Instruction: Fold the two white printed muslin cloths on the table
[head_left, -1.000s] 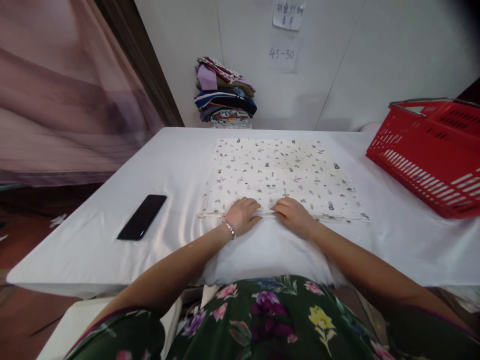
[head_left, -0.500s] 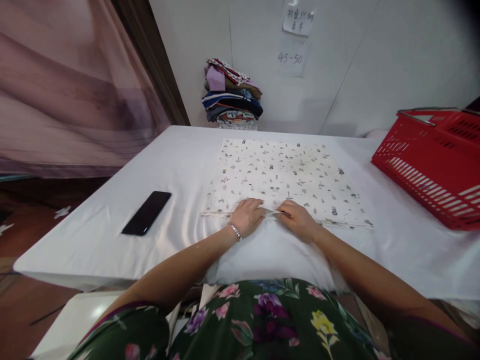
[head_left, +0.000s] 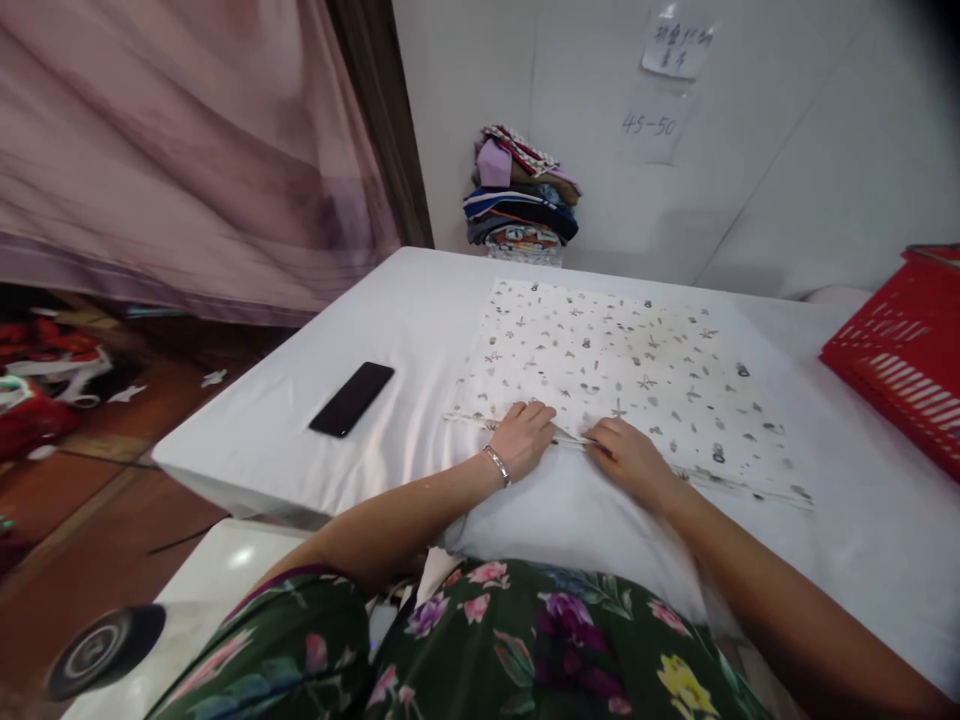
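A cream cloth (head_left: pixel 622 370) with small printed figures lies flat and folded on the white table (head_left: pixel 420 310). My left hand (head_left: pixel 525 436), with a silver bracelet on the wrist, rests on the cloth's near edge, fingers curled over it. Just to its right, my right hand (head_left: pixel 628 455) pinches the same near edge, fingers closed on the fabric. The two hands almost touch.
A black phone (head_left: pixel 352 398) lies on the table to the left. A stack of folded clothes (head_left: pixel 521 195) stands against the back wall. A red plastic basket (head_left: pixel 900 350) sits at the right edge. A pink curtain (head_left: pixel 187 150) hangs at left.
My head has turned left, so everything has shifted right in view and the basket is partly cut off. Both hands stay on the cloth's near edge, the fingers pinching it more tightly.
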